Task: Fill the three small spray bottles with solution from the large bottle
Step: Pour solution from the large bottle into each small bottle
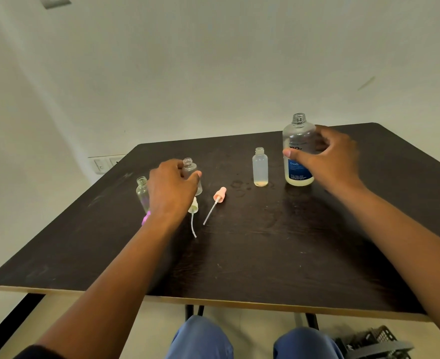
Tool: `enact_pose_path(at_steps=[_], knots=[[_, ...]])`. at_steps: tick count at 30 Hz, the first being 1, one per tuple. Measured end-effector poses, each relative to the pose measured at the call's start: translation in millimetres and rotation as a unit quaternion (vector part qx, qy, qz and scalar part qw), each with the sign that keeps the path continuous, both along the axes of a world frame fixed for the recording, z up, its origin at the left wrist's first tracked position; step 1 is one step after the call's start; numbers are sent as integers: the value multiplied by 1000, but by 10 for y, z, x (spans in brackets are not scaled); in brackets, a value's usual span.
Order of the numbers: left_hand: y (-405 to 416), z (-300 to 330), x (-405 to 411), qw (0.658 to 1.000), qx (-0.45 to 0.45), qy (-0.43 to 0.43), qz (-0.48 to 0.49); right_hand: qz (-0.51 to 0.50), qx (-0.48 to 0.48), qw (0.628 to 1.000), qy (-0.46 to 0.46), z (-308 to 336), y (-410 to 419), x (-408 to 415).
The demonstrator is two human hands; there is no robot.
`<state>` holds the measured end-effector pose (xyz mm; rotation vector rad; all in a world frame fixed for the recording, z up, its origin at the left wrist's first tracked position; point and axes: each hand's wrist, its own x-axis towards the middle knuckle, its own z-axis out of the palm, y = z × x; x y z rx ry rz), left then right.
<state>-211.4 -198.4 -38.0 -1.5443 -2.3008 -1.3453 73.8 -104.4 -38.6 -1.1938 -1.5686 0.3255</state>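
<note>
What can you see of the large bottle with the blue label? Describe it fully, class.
The large bottle is clear plastic with a blue label on its lower half and a threaded neck with no cap. It stands upright on the dark table, far right, beside a small frosted bottle. Only a shallow layer of pale yellowish liquid shows at its base. The right hand wraps around its middle, thumb across the front.
</note>
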Motion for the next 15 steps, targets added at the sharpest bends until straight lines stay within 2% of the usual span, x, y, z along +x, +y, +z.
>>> enact_pose_path(at_steps=[7,15], knots=[[-41,318,294,991,115,-21,-58,7,3,1000,8,8,7,15],[2,396,857,959,195,-65,-195,-1,23,999,23,91,-35,42]])
